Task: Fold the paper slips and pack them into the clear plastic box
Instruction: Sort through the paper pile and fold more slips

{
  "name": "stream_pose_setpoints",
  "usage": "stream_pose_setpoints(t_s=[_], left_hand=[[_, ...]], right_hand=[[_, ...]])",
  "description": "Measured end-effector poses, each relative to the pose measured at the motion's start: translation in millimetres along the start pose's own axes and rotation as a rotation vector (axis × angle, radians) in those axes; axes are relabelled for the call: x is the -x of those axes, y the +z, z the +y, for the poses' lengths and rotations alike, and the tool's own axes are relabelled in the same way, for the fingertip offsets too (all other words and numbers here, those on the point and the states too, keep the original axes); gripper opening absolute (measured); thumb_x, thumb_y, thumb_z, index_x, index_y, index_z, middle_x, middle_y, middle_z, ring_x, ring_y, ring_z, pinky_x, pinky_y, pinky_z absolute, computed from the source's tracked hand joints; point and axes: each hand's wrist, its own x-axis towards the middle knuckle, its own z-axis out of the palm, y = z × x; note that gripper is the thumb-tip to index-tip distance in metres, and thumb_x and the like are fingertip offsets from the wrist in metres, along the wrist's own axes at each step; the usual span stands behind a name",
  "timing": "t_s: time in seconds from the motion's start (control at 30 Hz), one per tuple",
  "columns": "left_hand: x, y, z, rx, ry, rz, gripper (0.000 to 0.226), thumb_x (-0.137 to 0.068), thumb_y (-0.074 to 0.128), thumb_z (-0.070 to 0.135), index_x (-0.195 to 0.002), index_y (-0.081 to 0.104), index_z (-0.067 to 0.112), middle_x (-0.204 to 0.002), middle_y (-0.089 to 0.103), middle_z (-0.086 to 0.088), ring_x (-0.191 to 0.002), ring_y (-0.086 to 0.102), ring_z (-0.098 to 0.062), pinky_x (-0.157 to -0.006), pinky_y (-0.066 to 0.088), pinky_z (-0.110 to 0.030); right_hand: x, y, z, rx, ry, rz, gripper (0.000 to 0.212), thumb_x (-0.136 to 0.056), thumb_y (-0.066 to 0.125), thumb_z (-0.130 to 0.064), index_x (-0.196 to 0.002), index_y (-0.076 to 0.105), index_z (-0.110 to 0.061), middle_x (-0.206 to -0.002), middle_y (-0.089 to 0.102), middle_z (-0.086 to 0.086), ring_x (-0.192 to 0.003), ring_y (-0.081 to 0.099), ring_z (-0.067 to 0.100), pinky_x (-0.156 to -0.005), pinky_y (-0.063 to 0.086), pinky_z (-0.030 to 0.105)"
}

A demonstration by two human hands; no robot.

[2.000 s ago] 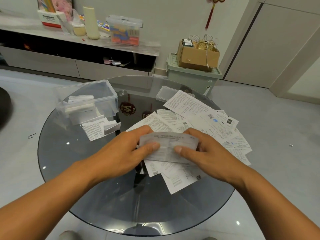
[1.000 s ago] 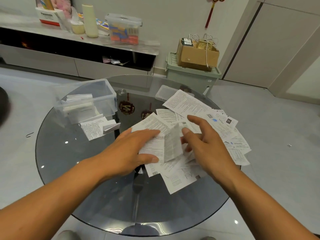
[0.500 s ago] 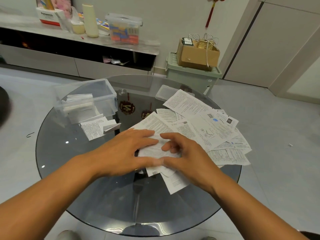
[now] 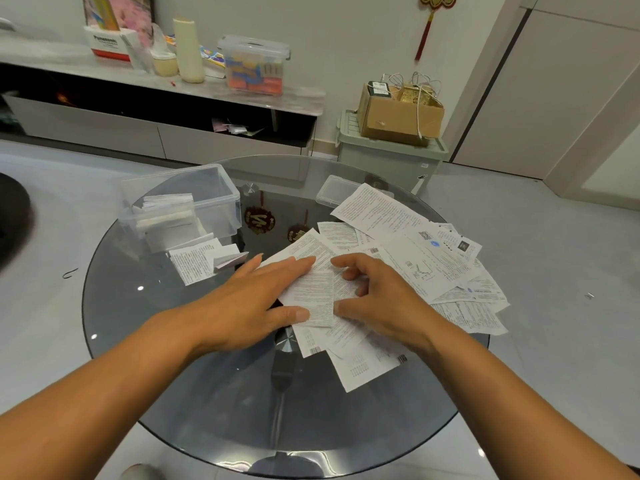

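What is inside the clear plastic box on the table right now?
The clear plastic box holds a stack of folded paper slips at its left end; the right end looks bare. Their number and the lowest slips cannot be made out.

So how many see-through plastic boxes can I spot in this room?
2. One clear plastic box, open, stands on the glass table at far left, holding folded paper slips. A lidded storage box sits on the back shelf. Others may be hidden.

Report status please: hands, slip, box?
Left hand flat on folded slip; right hand presses its edge. Clear box open, part filled. Loose slips crowd right.
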Motion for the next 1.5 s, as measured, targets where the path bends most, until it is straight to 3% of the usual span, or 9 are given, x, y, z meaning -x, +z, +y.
stream_pose_setpoints(t_s=[0.17, 0.33, 0.43, 0.5, 0.7, 0.83, 1.03, 1.23, 1.5], left_hand=[[2, -3, 4, 0.039, -0.007, -0.042, 0.075, -0.091, 0.020, 0.076, -0.157, -0.001, 0.048, -0.165, -0.002, 0.023, -0.115, -0.027, 0.036, -0.115, -0.019, -0.018], [5, -11, 12, 0.119, -0.032, -0.057, 0.087, -0.081, 0.027, 0.084, -0.158, 0.009, 0.047, -0.161, 0.006, 0.028, -0.120, -0.022, 0.031, -0.117, -0.015, -0.023], [3, -12, 14, 0.208, -0.051, 0.048, 0.072, -0.084, 0.044, 0.074, -0.150, 0.034, 0.046, -0.149, 0.032, 0.034, -0.140, 0.017, 0.015, -0.123, 0.006, -0.028], [1, -9, 9, 0.274, -0.062, 0.135, 0.060, -0.087, 0.054, 0.066, -0.142, 0.042, 0.046, -0.134, 0.050, 0.032, -0.122, 0.045, 0.009, -0.104, 0.039, -0.021], [-1, -5, 3, 0.358, -0.106, 0.291, 0.057, -0.087, 0.076, 0.038, -0.133, 0.046, 0.053, -0.109, 0.060, 0.028, -0.105, 0.056, 0.002, -0.079, 0.045, -0.015], [-3, -10, 10, 0.576, -0.099, 0.338, 0.033, -0.084, 0.080, 0.028, -0.110, 0.066, 0.042, -0.090, 0.069, 0.013, -0.084, 0.069, -0.008, -0.077, 0.055, -0.023], [1, -13, 24, 0.566, -0.150, 0.311, 0.018, -0.091, 0.074, 0.017, -0.101, 0.068, 0.031, -0.082, 0.074, 0.003, -0.075, 0.072, -0.010, -0.079, 0.058, -0.035], [16, -50, -7, 0.341, -0.351, 0.571, 0.010, -0.098, 0.063, 0.021, -0.100, 0.066, 0.031, -0.072, 0.069, 0.003, -0.068, 0.066, -0.013, -0.059, 0.042, -0.029], [38, -58, -48, 0.123, -0.627, 0.409, 0.017, -0.088, 0.076, 0.023, -0.095, 0.060, 0.028, -0.088, 0.070, -0.003, -0.080, 0.064, -0.024, -0.068, 0.047, -0.034]], right_hand=[[12, 17, -3, 0.052, -0.136, 0.105, 0.055, -0.068, 0.075, -0.070, -0.117, 0.061, -0.048, -0.109, 0.053, -0.023, -0.091, 0.051, -0.006, -0.095, 0.046, 0.033], [12, 25, -2, -0.154, -0.108, 0.121, 0.032, -0.072, 0.078, -0.061, -0.090, 0.073, -0.035, -0.090, 0.070, -0.016, -0.084, 0.064, 0.001, -0.089, 0.054, 0.045], [12, 25, -4, -0.284, -0.065, 0.158, 0.023, -0.081, 0.081, -0.047, -0.078, 0.072, -0.026, -0.076, 0.073, -0.008, -0.071, 0.070, 0.009, -0.071, 0.057, 0.039], [12, 25, -5, -0.315, -0.055, 0.171, 0.027, -0.080, 0.084, -0.044, -0.074, 0.069, -0.023, -0.076, 0.074, -0.005, -0.071, 0.072, 0.013, -0.067, 0.060, 0.041], [12, 20, -11, -0.468, -0.076, 0.172, 0.026, -0.079, 0.089, -0.018, -0.089, 0.064, -0.017, -0.077, 0.074, 0.002, -0.072, 0.074, 0.023, -0.071, 0.060, 0.056], [17, 18, -19, -0.545, -0.111, 0.134, 0.061, -0.069, 0.091, -0.034, -0.121, 0.060, -0.030, -0.088, 0.076, 0.010, -0.080, 0.074, 0.034, -0.076, 0.062, 0.049], [19, 15, -21, -0.578, -0.053, 0.159, 0.017, -0.092, 0.076, -0.020, -0.109, 0.073, -0.022, -0.083, 0.078, 0.007, -0.071, 0.074, 0.019, -0.071, 0.063, 0.037], [20, 14, -9, -0.230, -0.110, 0.178, 0.017, -0.099, 0.064, -0.041, -0.114, 0.070, -0.037, -0.099, 0.071, -0.023, -0.094, 0.064, -0.004, -0.080, 0.048, 0.020], [32, 20, -22, 0.381, -0.140, 0.021, 0.078, -0.075, 0.067, -0.077, -0.142, 0.044, -0.045, -0.147, 0.039, -0.022, -0.133, 0.034, 0.011, -0.107, 0.030, 0.037]])
